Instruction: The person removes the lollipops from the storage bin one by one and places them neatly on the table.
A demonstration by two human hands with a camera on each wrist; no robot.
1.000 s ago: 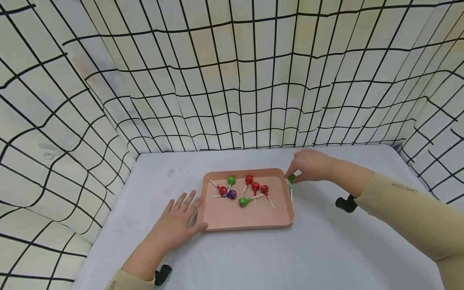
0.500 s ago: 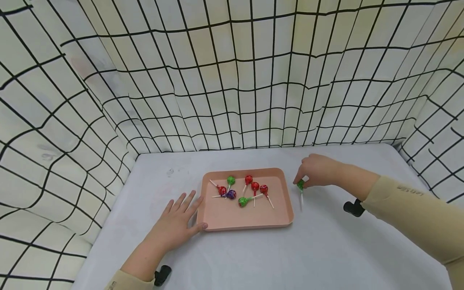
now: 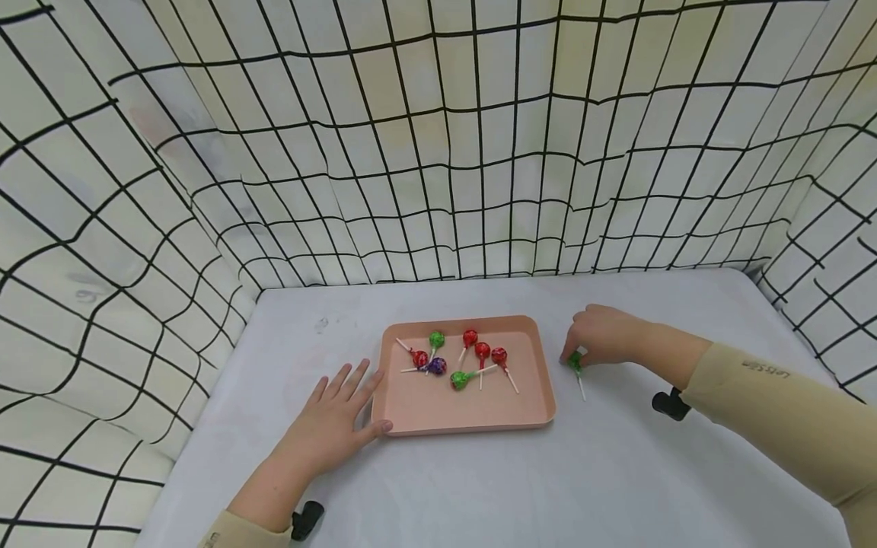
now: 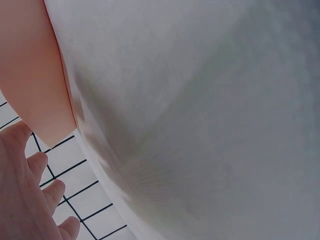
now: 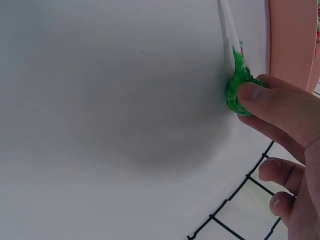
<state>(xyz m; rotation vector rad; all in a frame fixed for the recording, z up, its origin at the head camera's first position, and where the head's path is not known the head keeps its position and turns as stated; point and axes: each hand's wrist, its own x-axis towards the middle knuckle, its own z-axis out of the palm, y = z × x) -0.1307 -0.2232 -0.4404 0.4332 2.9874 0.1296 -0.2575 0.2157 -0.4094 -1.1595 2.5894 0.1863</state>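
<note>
My right hand (image 3: 603,336) pinches the green wrapped head of a lollipop (image 5: 241,90) between thumb and fingers, low over the white cloth to the right of the tray. Its white stick points toward the near side. My left hand (image 3: 332,422) lies with fingers spread at the left side of the pink tray (image 3: 466,415), thumb at its near left corner. In the tray lie several lollipops: a purple one (image 3: 436,367), two green ones, one of them (image 3: 460,380) near the middle, and several red ones, such as the red lollipop (image 3: 470,338) at the back.
A white cloth (image 3: 479,487) covers the table. Behind it and at both sides rise white walls with a black grid (image 3: 479,167). A black wrist device (image 3: 671,404) sits under the right sleeve, another black wrist device (image 3: 307,520) at the left one.
My right hand has carried the green lollipop from the tray's right edge further right and nearer, down toward the cloth. The left hand and the tray have stayed in place.
</note>
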